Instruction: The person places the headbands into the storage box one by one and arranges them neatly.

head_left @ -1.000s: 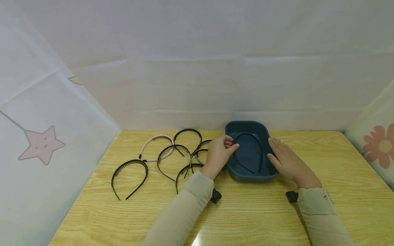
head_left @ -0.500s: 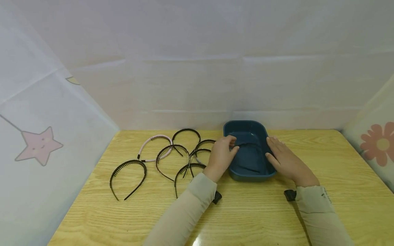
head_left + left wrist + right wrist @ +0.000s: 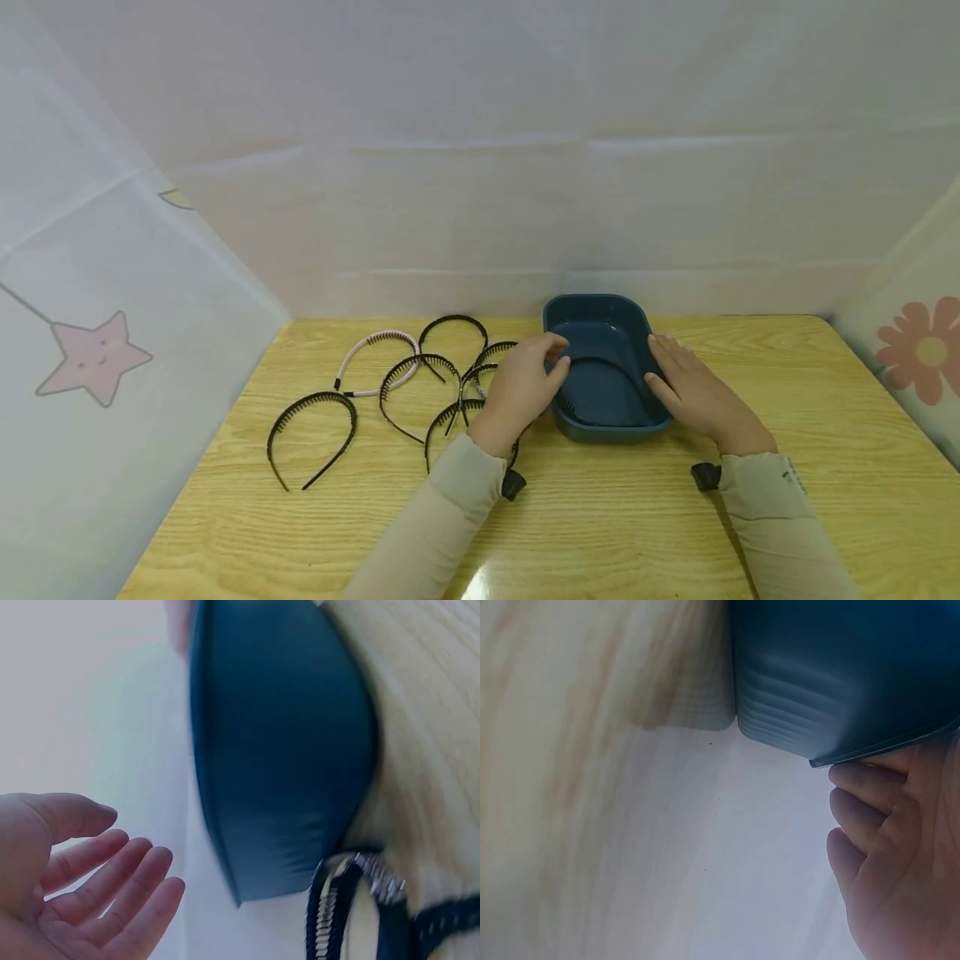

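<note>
In the head view, a dark blue plastic basin [image 3: 596, 310] stands at the table's back right. Inside it lies a thin black toothed headband [image 3: 600, 360], against the floor. My left hand [image 3: 521, 387] hovers at the basin's left side, fingers loosely bent and holding nothing. In the left wrist view, its fingers [image 3: 131, 892] are spread apart from the basin wall [image 3: 281, 742]. With extended fingers, my right hand [image 3: 701, 400] touches the basin's right rim. The right wrist view shows those fingertips [image 3: 847, 780] against the rim.
Several headbands lie left of the basin: a pink one [image 3: 393, 333], a black one [image 3: 313, 395] farthest left, and others overlapping near my left forearm [image 3: 442, 517]. White sheeting [image 3: 450, 208] hangs behind the wooden table [image 3: 600, 533].
The headband has left my left hand and dropped flat into the basin. That hand has then drawn back slightly to the left. My right hand stays at the rim.
</note>
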A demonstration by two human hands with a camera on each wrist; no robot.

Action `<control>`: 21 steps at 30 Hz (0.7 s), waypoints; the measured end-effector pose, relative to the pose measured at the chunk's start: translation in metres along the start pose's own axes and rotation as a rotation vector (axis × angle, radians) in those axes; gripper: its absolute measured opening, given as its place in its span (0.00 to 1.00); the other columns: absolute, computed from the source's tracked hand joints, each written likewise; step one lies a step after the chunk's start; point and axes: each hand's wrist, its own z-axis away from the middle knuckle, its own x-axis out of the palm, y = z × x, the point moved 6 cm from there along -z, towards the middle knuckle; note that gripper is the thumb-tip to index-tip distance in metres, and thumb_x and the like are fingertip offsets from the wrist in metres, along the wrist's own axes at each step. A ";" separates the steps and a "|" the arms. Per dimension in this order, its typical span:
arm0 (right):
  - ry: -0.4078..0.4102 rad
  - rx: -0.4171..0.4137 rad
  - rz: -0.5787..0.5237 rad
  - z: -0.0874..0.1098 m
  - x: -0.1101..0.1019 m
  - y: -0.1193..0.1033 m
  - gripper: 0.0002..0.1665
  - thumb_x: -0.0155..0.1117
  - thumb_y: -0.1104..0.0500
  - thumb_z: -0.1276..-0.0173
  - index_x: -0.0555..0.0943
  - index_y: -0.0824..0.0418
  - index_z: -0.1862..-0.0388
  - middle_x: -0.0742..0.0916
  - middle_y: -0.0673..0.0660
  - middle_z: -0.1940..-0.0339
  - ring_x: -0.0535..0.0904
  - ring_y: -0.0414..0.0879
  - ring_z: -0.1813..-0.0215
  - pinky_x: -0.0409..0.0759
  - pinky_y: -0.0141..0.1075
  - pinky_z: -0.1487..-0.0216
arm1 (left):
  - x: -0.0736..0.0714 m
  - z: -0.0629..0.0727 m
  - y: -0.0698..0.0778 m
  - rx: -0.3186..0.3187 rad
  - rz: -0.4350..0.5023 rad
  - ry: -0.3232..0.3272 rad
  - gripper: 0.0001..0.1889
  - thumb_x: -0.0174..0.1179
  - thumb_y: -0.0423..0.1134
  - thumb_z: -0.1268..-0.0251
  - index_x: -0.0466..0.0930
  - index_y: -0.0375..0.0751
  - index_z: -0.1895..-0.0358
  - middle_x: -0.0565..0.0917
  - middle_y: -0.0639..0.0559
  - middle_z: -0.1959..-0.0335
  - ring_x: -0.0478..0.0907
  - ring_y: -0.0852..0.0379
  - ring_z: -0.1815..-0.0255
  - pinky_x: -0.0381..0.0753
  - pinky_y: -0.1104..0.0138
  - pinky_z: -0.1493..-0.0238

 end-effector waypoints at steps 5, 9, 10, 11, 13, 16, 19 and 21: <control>0.003 -0.001 0.000 -0.001 0.000 -0.001 0.41 0.39 0.44 0.14 0.45 0.69 0.18 0.51 0.72 0.18 0.43 0.67 0.18 0.41 0.60 0.20 | -0.023 0.009 -0.009 -0.016 0.018 0.039 0.16 0.58 0.43 0.22 0.81 0.43 0.38 0.86 0.51 0.49 0.83 0.56 0.50 0.85 0.62 0.52; 0.000 0.000 0.004 0.000 0.000 -0.003 0.41 0.39 0.45 0.14 0.46 0.70 0.18 0.52 0.72 0.18 0.43 0.68 0.18 0.42 0.59 0.20 | -0.044 0.015 -0.021 -0.031 0.008 0.076 0.15 0.58 0.42 0.23 0.82 0.43 0.40 0.86 0.51 0.50 0.83 0.55 0.50 0.85 0.59 0.52; -0.002 -0.001 0.002 0.000 0.000 -0.003 0.41 0.39 0.44 0.14 0.46 0.70 0.18 0.52 0.72 0.18 0.43 0.68 0.18 0.42 0.59 0.20 | -0.049 0.016 -0.025 -0.034 0.007 0.085 0.15 0.57 0.42 0.23 0.82 0.43 0.40 0.86 0.51 0.50 0.83 0.55 0.50 0.85 0.59 0.52; -0.004 0.001 0.001 0.000 0.000 -0.003 0.41 0.39 0.44 0.14 0.46 0.70 0.18 0.52 0.72 0.18 0.43 0.68 0.18 0.42 0.59 0.20 | -0.054 0.018 -0.028 -0.036 0.004 0.094 0.15 0.57 0.43 0.23 0.82 0.44 0.40 0.86 0.51 0.50 0.83 0.55 0.51 0.85 0.59 0.53; -0.007 0.000 -0.002 0.000 0.000 -0.003 0.42 0.40 0.44 0.14 0.46 0.70 0.18 0.52 0.72 0.18 0.44 0.68 0.18 0.42 0.59 0.20 | -0.065 0.022 -0.036 -0.048 0.003 0.105 0.15 0.57 0.44 0.22 0.82 0.44 0.40 0.86 0.51 0.50 0.83 0.54 0.50 0.85 0.59 0.52; -0.008 0.009 -0.009 0.001 -0.001 -0.003 0.42 0.40 0.43 0.15 0.46 0.70 0.18 0.51 0.72 0.18 0.43 0.68 0.18 0.42 0.59 0.19 | -0.080 0.028 -0.047 -0.067 -0.004 0.108 0.16 0.56 0.44 0.22 0.81 0.43 0.39 0.86 0.50 0.48 0.83 0.53 0.49 0.85 0.57 0.50; -0.006 0.016 -0.025 0.001 -0.001 -0.003 0.43 0.40 0.42 0.15 0.46 0.69 0.18 0.51 0.72 0.18 0.43 0.68 0.18 0.40 0.58 0.19 | -0.094 0.032 -0.060 -0.100 -0.022 0.101 0.17 0.55 0.44 0.21 0.80 0.42 0.37 0.84 0.48 0.45 0.82 0.51 0.47 0.84 0.56 0.47; -0.008 0.021 -0.036 0.001 0.000 -0.002 0.44 0.40 0.40 0.15 0.45 0.69 0.17 0.50 0.72 0.18 0.42 0.68 0.18 0.39 0.57 0.19 | -0.104 0.037 -0.069 -0.112 -0.048 0.105 0.19 0.55 0.45 0.21 0.79 0.42 0.35 0.84 0.46 0.44 0.82 0.49 0.47 0.84 0.54 0.48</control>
